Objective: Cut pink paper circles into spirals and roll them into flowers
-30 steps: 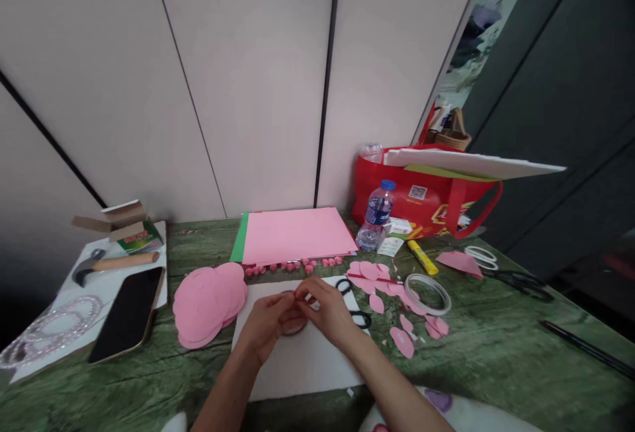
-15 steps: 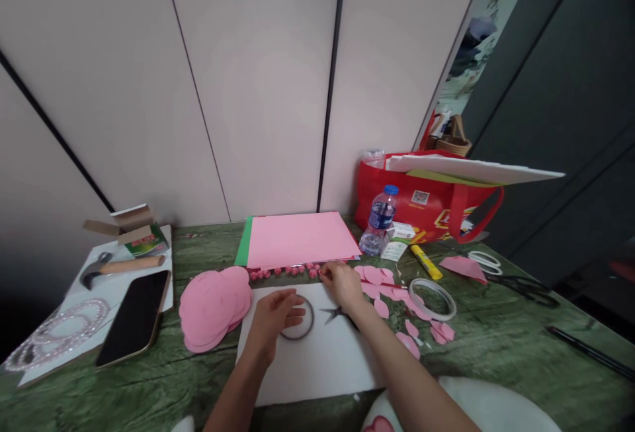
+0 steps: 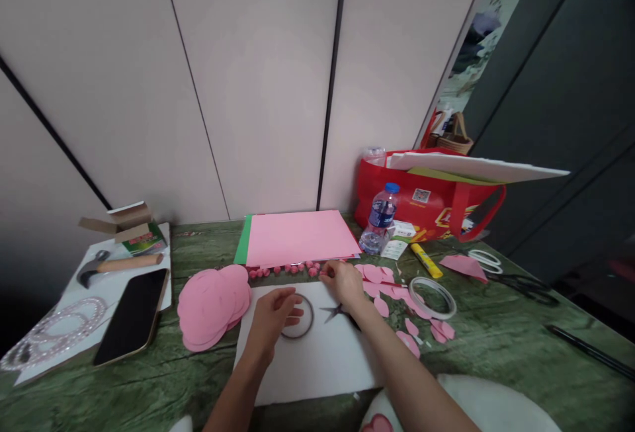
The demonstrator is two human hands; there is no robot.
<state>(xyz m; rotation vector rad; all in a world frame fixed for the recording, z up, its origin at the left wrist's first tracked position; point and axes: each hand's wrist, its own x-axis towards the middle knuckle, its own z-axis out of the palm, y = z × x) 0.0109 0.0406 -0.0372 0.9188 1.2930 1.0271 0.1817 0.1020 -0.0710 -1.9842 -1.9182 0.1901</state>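
Note:
My left hand [image 3: 274, 316] rests on a white sheet [image 3: 307, 359], fingers curled over the edge of a dark ring [image 3: 300, 321] that lies flat on it. My right hand [image 3: 343, 281] reaches to the far edge of the sheet, fingertips pinched at the right end of a row of small pink pompoms [image 3: 288, 269]; what they pinch is too small to name. Black scissors [image 3: 335, 313] lie on the sheet just under my right wrist. A stack of pink paper circles [image 3: 211, 296] sits left of the sheet.
Pink and green paper sheets [image 3: 300, 237] lie behind. Cut pink petals [image 3: 384, 283], a tape roll [image 3: 431, 294], a yellow glue stick [image 3: 423, 260], a water bottle [image 3: 378, 221] and a red bag [image 3: 429, 197] are right. A phone [image 3: 133, 313], hammer [image 3: 119, 264] and beads [image 3: 54, 326] lie left.
A second ago both hands met over the ring. My right hand has since moved away to the pompom row, uncovering the scissors; my left hand stayed on the ring.

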